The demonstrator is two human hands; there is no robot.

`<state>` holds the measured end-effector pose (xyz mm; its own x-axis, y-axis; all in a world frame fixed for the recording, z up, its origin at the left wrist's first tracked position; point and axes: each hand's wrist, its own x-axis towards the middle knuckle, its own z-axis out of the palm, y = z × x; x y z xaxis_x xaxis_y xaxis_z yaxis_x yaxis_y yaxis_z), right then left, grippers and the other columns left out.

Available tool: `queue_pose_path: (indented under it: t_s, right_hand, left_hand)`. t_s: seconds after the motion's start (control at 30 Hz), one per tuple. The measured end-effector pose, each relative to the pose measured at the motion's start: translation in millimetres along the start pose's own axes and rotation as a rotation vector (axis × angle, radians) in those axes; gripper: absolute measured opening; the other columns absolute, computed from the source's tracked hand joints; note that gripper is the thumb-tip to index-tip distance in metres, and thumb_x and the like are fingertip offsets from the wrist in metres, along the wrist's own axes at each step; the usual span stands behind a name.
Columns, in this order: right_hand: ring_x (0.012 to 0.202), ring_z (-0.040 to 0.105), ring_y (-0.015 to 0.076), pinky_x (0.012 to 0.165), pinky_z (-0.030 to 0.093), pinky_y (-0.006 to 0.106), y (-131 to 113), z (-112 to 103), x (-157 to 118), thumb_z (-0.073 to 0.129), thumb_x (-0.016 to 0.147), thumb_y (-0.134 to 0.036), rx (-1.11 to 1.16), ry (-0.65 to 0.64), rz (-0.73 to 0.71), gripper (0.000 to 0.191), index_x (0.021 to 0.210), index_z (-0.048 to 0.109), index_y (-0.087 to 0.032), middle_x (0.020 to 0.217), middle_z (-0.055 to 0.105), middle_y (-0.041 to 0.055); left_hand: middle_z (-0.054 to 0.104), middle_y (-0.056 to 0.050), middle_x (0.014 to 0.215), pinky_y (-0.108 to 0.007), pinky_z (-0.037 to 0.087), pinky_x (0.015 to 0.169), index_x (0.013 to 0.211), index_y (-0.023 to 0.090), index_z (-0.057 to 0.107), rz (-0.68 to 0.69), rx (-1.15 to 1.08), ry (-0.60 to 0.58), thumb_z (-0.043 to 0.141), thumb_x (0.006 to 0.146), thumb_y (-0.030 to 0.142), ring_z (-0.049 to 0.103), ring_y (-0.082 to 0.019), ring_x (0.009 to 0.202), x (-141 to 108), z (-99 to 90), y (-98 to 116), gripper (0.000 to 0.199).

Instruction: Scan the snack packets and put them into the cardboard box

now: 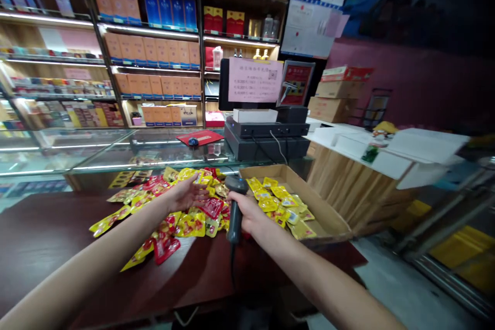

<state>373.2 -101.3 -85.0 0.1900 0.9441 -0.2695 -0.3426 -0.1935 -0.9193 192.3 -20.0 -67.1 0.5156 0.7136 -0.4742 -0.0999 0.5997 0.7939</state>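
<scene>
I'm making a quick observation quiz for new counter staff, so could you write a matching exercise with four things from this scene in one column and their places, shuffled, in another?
Things
1. Scanner
2. Mouse
3. Pink sheet
4. Left hand

Places
A. On the front of the screen
B. Open, at the pile of loose packets
C. Gripped in the right hand
D. On the red pad

Right pairs: 1-C, 2-D, 3-A, 4-B
</scene>
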Motion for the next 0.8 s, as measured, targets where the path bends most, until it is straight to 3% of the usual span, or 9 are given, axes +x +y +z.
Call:
queue_pose_path:
  t_s: [0.13, 0.23, 0.43, 0.53, 0.67, 0.8]
  right_hand:
    - [0.04, 0.049, 0.0108, 0.045, 0.041, 0.023, 24.7, 25.8, 14.5, 0.062, 0.061, -0.014, -0.007, 0.027, 0.065, 0.009, 0.063, 0.055, -0.017, 0.044, 0.053, -0.0033]
    - [0.038, 0.046, 0.009, 0.043, 0.039, 0.022, 36.5, 36.2, 27.3, 0.061, 0.061, -0.013, -0.028, 0.068, 0.059, 0.008, 0.061, 0.054, -0.017, 0.043, 0.052, -0.0045]
    - [0.036, 0.04, 0.0069, 0.038, 0.03, 0.019, 41.6, 44.0, 40.7, 0.06, 0.057, -0.009, -0.105, 0.066, 0.046, 0.009, 0.055, 0.053, -0.015, 0.038, 0.047, -0.0056]
    - [0.036, 0.039, 0.0066, 0.038, 0.029, 0.019, 40.6, 43.6, 38.7, 0.059, 0.056, -0.009, -0.124, 0.045, 0.042, 0.008, 0.054, 0.053, -0.015, 0.037, 0.046, -0.0062]
    - [0.038, 0.042, 0.0069, 0.039, 0.03, 0.019, 37.7, 42.6, 27.7, 0.059, 0.054, -0.009, -0.122, 0.004, 0.032, 0.007, 0.056, 0.055, -0.015, 0.04, 0.048, -0.0062]
    - [0.043, 0.048, 0.008, 0.045, 0.036, 0.02, 33.8, 41.5, 12.2, 0.057, 0.055, -0.01, -0.057, -0.055, -0.007, 0.009, 0.062, 0.058, -0.015, 0.049, 0.056, -0.0047]
  left_hand:
    - [0.063, -0.018, 0.105, -0.035, 0.051, 0.075, 0.117, 0.009, 0.051, -0.014, -0.071, 0.098, 0.046, 0.084, 0.051, 0.064, -0.023, 0.087, -17.8, -26.5, -19.7, 0.055]
    - [0.061, -0.02, 0.106, -0.035, 0.052, 0.077, 0.118, 0.007, 0.048, 0.005, -0.15, 0.189, 0.048, 0.084, 0.049, 0.064, -0.024, 0.091, -17.7, -33.2, -41.5, 0.054]
    - [0.064, -0.016, 0.099, -0.03, 0.051, 0.083, 0.101, 0.009, 0.055, 0.131, -0.317, 0.18, 0.042, 0.089, 0.021, 0.066, -0.018, 0.085, 6.7, -20.4, -73.0, 0.021]
    - [0.066, -0.011, 0.088, -0.031, 0.054, 0.077, 0.092, 0.012, 0.054, 0.186, -0.324, 0.221, 0.052, 0.085, 0.016, 0.066, -0.016, 0.073, 19.6, -11.5, -79.9, 0.008]
    - [0.063, -0.002, 0.071, -0.032, 0.056, 0.067, 0.085, 0.016, 0.053, 0.217, -0.279, 0.283, 0.065, 0.077, 0.015, 0.061, -0.011, 0.056, 30.0, -4.2, -82.7, 0.015]
    - [0.063, -0.002, 0.07, -0.031, 0.056, 0.061, 0.084, 0.017, 0.05, 0.218, -0.263, 0.277, 0.063, 0.077, 0.013, 0.062, -0.012, 0.056, 31.5, 1.8, -78.0, 0.016]
